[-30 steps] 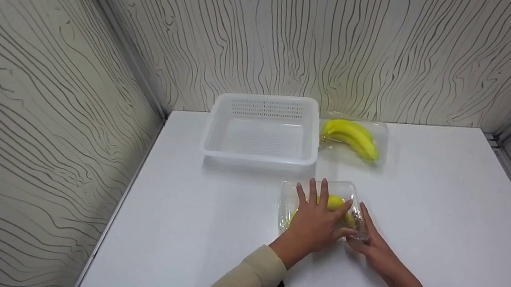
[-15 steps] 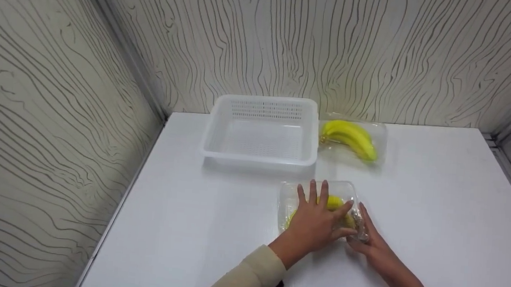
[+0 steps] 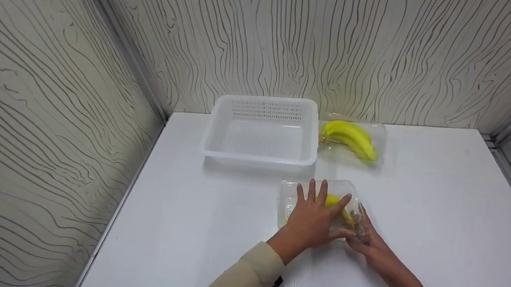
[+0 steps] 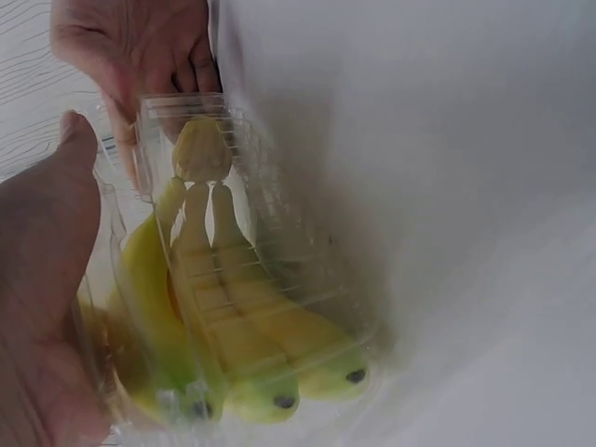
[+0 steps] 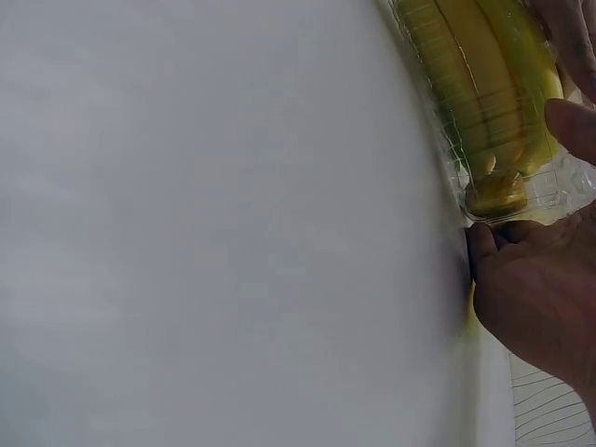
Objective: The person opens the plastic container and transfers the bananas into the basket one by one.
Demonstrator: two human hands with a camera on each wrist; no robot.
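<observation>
A clear plastic clamshell box [image 3: 285,196] with yellow bananas [image 4: 247,321] inside lies on the white table in front of me. My left hand [image 3: 311,221] rests across its lid with fingers spread, hiding much of the fruit in the head view. At the box's right end, my right hand [image 3: 375,244] holds the near corner, thumb at the front and fingers along the side. The left wrist view shows the banana tips with dark ends and the stem end toward the right hand. The right wrist view catches only part of the box beside the right hand [image 5: 540,289].
A white plastic basket [image 3: 259,158] with slotted walls stands at the back of the table. Against its right side lies a second clear box [image 3: 379,132] holding bananas [image 3: 352,136]. Wood-grain patterned walls [image 3: 263,39] close off the back and sides.
My left hand's thumb and fingers have shifted slightly on the lid. The right hand keeps its place at the box's end; basket and second box are unchanged.
</observation>
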